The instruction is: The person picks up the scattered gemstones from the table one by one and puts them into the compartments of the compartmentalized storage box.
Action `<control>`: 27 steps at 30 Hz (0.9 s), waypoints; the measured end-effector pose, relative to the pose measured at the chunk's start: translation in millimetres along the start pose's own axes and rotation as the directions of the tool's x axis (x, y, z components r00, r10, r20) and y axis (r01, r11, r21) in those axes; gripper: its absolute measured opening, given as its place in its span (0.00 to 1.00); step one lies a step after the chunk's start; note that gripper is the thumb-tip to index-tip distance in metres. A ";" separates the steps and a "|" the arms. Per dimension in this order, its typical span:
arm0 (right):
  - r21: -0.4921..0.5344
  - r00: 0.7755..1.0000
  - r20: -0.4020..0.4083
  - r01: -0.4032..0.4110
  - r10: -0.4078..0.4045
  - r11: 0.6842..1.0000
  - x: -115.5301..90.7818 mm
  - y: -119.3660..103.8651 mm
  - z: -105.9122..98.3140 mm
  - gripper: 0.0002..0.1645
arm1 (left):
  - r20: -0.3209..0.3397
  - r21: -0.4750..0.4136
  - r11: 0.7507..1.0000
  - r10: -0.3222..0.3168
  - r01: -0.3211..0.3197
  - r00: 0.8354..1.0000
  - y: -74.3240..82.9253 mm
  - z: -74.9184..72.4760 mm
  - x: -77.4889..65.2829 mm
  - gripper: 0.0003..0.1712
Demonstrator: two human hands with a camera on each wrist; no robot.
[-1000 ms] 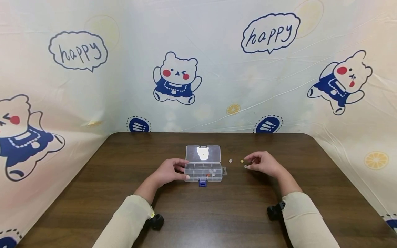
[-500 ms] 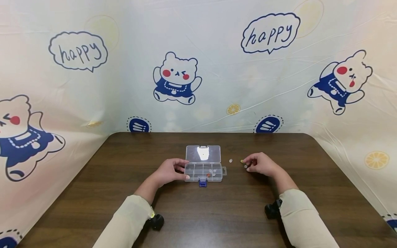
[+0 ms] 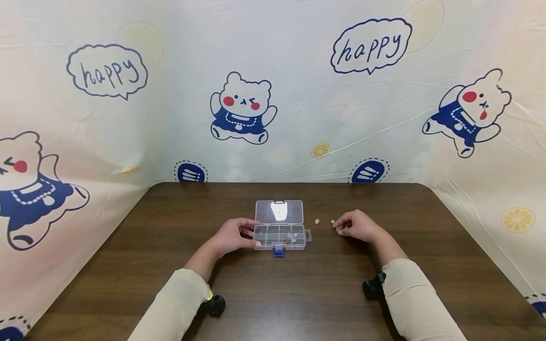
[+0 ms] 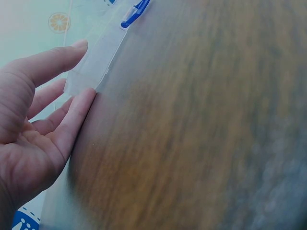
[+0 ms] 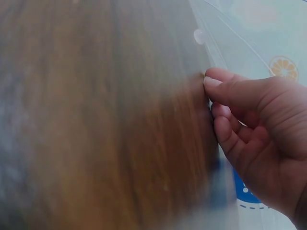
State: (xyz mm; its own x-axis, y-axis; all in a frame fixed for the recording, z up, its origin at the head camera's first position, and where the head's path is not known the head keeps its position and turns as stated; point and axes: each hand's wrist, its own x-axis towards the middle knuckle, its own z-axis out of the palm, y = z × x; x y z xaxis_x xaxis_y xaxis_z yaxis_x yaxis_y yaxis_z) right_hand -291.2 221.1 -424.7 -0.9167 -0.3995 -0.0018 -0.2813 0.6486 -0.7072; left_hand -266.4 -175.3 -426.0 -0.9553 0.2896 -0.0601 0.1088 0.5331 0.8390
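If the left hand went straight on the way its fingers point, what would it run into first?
The clear compartment box, most likely at once: its end lies right at the left hand, whose fingers already appear to touch it, though exact contact depth is hard to judge.

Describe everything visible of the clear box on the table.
The clear box, plastic by its look, sits flat on the brown wood-look table. Its lid stands open on the far side, catching a bright reflection. Dividers split the base into compartments; an orange-red piece and whitish pieces lie in the right half. A blue latch projects in front, a clear tab at the right end. The left hand holds the left end.
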 end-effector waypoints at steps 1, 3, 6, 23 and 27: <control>-0.002 1.000 0.000 0.001 -0.001 1.000 0.2 0.1 0.4 0.08 | 0.001 -0.001 1.000 0.000 0.000 1.000 -0.3 -0.1 0.2 0.34; -0.008 1.000 0.002 0.003 -0.003 1.000 0.5 0.0 0.7 0.07 | 0.001 -0.001 1.000 -0.002 0.002 1.000 -0.4 -0.1 0.2 0.34; -0.010 1.000 0.002 0.005 -0.005 1.000 1.2 0.4 1.1 0.06 | -0.001 0.002 1.000 -0.003 0.003 1.000 -0.1 -0.2 -0.4 0.34; -0.012 1.000 -0.019 0.014 -0.014 1.000 -0.2 -2.2 0.2 0.04 | -0.007 -0.004 1.000 -0.006 0.006 1.000 -0.4 0.8 0.2 0.33; 0.001 1.000 -0.026 0.011 -0.011 1.000 -0.4 -2.7 0.7 0.04 | -0.005 -0.007 1.000 -0.006 0.006 1.000 -0.6 0.6 0.2 0.33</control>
State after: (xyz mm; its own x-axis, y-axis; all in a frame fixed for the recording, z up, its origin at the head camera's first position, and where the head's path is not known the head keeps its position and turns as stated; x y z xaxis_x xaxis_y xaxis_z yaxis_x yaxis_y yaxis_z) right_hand -289.9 219.0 -423.3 -0.9205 -0.3899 0.0245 -0.2914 0.6433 -0.7080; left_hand -266.5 -175.0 -426.8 -0.9571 0.2828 -0.0624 0.1014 0.5293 0.8424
